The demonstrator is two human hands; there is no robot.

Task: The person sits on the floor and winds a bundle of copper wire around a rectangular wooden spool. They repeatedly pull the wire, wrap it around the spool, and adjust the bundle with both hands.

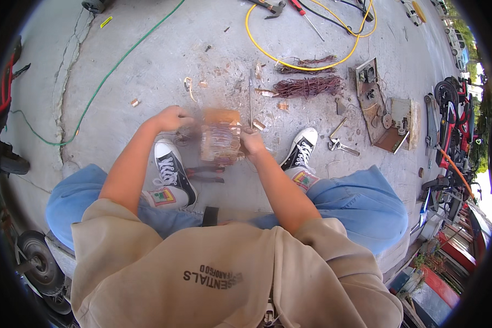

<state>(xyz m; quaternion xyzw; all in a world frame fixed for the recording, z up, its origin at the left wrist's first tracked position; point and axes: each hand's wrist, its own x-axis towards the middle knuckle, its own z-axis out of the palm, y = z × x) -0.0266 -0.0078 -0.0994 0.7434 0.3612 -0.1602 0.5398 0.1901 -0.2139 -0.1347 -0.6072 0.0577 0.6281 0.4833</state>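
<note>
Between my shoes is a boxy block wound with wire [220, 143], orange-brown on its far part and smeared by motion. My right hand [251, 141] is closed on its right side. Just left of the block, my left hand [175, 118] has its fingers curled together. A dark blur lies under those fingertips; what they hold, if anything, I cannot make out. Pliers with dark red handles [205, 174] lie on the concrete close to my left shoe. A thin metal rod [251, 98] lies just beyond the block.
Bundles of reddish-brown wire [309, 87] lie ahead, near a yellow hose [257, 46]. An opened metal housing [374, 104] and an adjustable wrench [343, 146] are at right. Farther off are a hammer [273, 8], a screwdriver [310, 23] and a green hose [123, 57].
</note>
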